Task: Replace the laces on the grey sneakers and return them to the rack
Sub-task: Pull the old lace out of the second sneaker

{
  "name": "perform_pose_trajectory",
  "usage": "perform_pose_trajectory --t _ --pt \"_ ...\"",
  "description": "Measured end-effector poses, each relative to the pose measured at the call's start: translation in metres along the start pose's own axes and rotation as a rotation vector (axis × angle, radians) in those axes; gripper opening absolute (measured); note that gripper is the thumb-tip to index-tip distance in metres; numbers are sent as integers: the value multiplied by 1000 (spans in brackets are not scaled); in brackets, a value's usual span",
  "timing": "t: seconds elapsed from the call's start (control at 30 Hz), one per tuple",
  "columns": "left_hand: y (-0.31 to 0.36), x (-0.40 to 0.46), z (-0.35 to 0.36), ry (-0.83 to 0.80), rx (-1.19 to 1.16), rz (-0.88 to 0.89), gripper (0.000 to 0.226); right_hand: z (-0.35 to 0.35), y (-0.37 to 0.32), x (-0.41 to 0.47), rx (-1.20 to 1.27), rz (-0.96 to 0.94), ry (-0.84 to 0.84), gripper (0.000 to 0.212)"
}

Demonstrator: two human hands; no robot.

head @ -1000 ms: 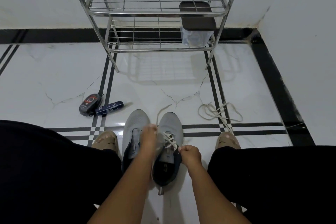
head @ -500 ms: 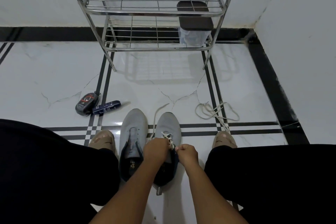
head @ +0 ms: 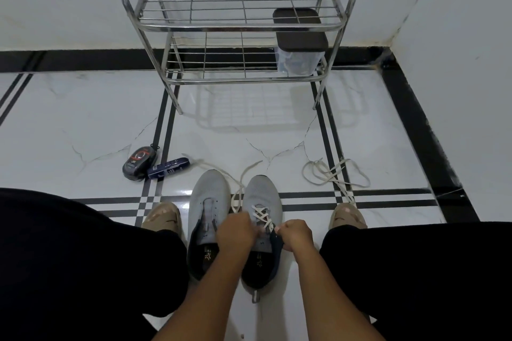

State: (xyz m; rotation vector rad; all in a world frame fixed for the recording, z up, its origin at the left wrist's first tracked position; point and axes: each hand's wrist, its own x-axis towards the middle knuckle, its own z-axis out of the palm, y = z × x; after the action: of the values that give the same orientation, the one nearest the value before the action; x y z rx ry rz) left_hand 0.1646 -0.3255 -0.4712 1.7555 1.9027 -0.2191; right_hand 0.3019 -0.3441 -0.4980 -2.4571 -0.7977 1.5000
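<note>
Lace ends [head: 221,171] now trail forward; fingertips hidden.

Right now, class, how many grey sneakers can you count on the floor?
2. The left sneaker lies unlaced between the person's feet; the right sneaker, beside it, is partly laced under the left hand and right hand. None visible on the rack.

My feed is dim and bluish, lit softly from above, with the rack [head: 238,25] casting a faint grid shadow on the glossy floor [head: 83,124]. Wide-angle bending curves the edges, and I see mild softness throughout.
</note>
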Motion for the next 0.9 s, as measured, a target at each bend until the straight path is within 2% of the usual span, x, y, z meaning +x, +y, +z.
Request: perform_pose_trajectory --t 0.07,0.17,0.27,0.37,0.5,0.53,0.57,0.63,0.7,0.73,0.8,0.83,0.9 --pt "-3 -6 11 -52 -2 13 28 -3 -1 -1 -11 -4 3 22" --pt "-16 3 13 -69 -226 -49 18 -9 -5 -11 -166 -65 79 20" --pt "-23 9 12 -142 -383 -64 14 0 -16 -20 -399 -327 202 27" --pt "-27 10 15 -141 -419 -63 14 16 -29 -29 -533 -569 144 29" --pt "-33 12 18 -172 -467 -45 14 29 -19 -28 -729 -617 131 22" --pt "-35 12 19 -178 -478 -44 14 31 -19 -27 -698 -613 110 18" --pt "-36 12 20 -179 -484 -48 15 29 -21 -27 -562 -563 91 17" --pt "-40 11 21 -169 -509 -84 14 15 -29 -30 -51 -335 120 24" --pt "-42 11 23 -158 -544 -111 14 1 -27 -25 483 -32 104 32" --pt "-42 12 24 -166 -556 -109 13 -3 -26 -22 536 44 97 38" --pt "-40 12 24 -195 -573 -105 12 -1 -22 -8 108 -44 121 45" --pt "-40 12 25 -206 -588 -108 11 3 -24 -7 -132 -140 127 41" --pt "-40 13 28 -216 -615 -116 9 15 -29 -14 -444 -312 33 31"
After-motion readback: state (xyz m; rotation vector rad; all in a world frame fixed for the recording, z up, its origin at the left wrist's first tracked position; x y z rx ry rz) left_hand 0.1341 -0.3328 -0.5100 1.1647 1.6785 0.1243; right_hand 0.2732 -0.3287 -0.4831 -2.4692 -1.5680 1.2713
